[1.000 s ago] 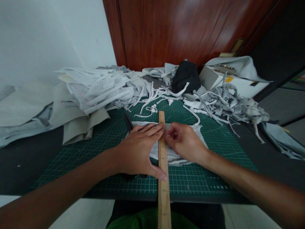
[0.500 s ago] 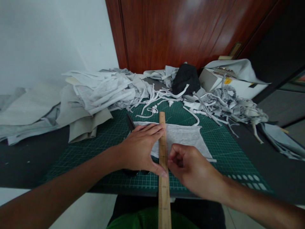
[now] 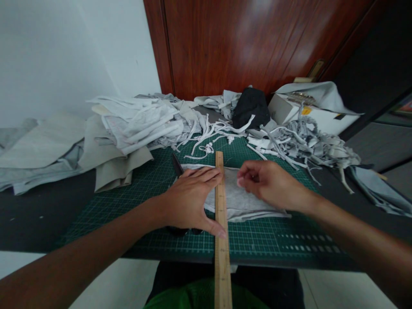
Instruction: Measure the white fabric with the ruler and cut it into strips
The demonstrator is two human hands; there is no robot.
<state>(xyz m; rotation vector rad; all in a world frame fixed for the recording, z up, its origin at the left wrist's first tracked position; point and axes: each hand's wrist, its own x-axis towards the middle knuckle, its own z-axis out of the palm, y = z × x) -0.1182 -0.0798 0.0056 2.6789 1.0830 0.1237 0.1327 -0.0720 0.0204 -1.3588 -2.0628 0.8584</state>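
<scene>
My left hand (image 3: 192,198) lies flat with fingers spread, pressing a wooden ruler (image 3: 221,206) down across a piece of light grey cloth (image 3: 240,201). Its thumb rests on the ruler's near part. On the cloth's right side, my right hand (image 3: 265,182) is closed in a pinch over the far half; what its fingertips hold, if anything, is too small or hidden to make out. The cloth's near edge looks slightly rippled. Beside my left hand a dark blade-like tool (image 3: 177,164) shows, partly covered, with dark round parts (image 3: 177,231) below the hand.
A green cutting mat (image 3: 128,223) covers the table's middle. Stacked grey cloth pieces (image 3: 138,122) lie at the back left. White fabric strips (image 3: 206,137), a black bundle (image 3: 251,107), tangled grey strips (image 3: 315,141) and a white box (image 3: 315,109) line the back and right.
My right hand has moved away from the ruler, up and to the right over the cloth. The cloth's near edge has shifted and rippled. My left hand and the ruler have stayed put.
</scene>
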